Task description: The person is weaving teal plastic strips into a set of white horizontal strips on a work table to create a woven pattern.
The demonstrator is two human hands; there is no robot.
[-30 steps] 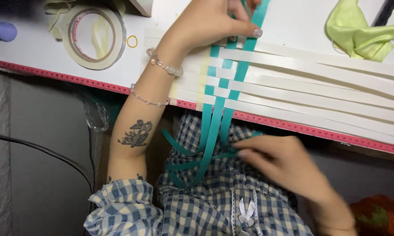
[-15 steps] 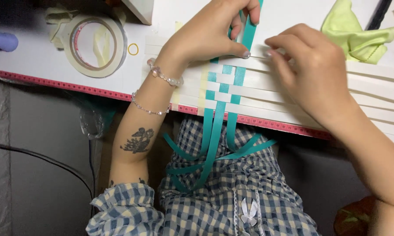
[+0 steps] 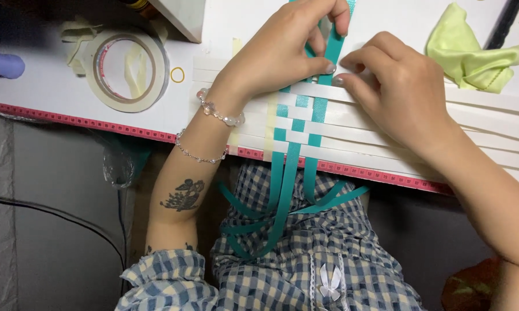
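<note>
Fingers of the left hand [image 3: 276, 52] are pinched shut on a teal strip [image 3: 332, 49], thumb and forefinger meeting at the top of the weave. Fingers of the right hand [image 3: 394, 86] are curled and pressed down flat on the white strips [image 3: 386, 124], fingertips touching the same teal strip just beside the left thumb; nothing is gripped by them.

Versus a second ago: the right hand is no longer down at the lap among the loose teal ends; it has been brought up onto the table [image 3: 52, 86]. Versus half a second ago: it has been shifted left, so its fingertips now meet the left hand's. Left hand's grip is unchanged throughout.

Weave position: three teal strips are interlaced over and under the horizontal white strips at the table's near edge, along the pink measuring tape [image 3: 98, 122]. Loose teal ends [image 3: 282, 213] are hung over the edge onto the checked dress [image 3: 305, 270].

Elsewhere on the table: a roll of tape [image 3: 130, 69] is seen left of the left wrist, a yellow rubber band [image 3: 177, 74] just beside it, a pale green cloth [image 3: 472, 52] at upper right.
</note>
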